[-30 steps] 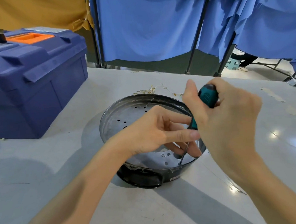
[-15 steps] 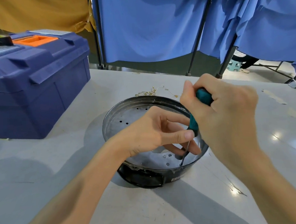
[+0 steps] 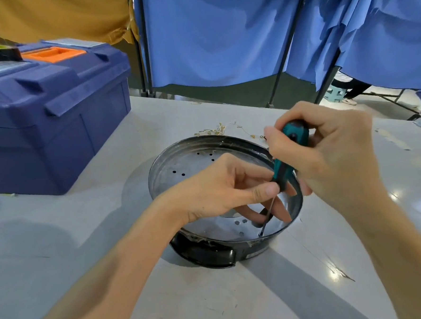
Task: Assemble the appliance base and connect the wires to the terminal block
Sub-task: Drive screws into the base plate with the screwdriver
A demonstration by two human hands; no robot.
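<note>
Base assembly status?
Done: perforated round metal plate sits in the black appliance base. In hand: right hand holds the teal-handled screwdriver, left hand steadies its shaft, tip at a front hole. Left: thin brass-tipped wires lie loose on the grey table, unconnected.

**One head-worn view, tilted down at the bench**

I work from a single wide-angle camera on the person's head. It faces forward and down over the table (image 3: 61, 242). It sits close: both forearms enter from the bottom edge, and the left hand (image 3: 221, 190), right hand (image 3: 327, 157), screwdriver (image 3: 282, 169) and appliance base (image 3: 180, 158) fill the centre. The toolbox (image 3: 54, 114) sits upper left, with curtains (image 3: 221, 35) across the top.
</note>
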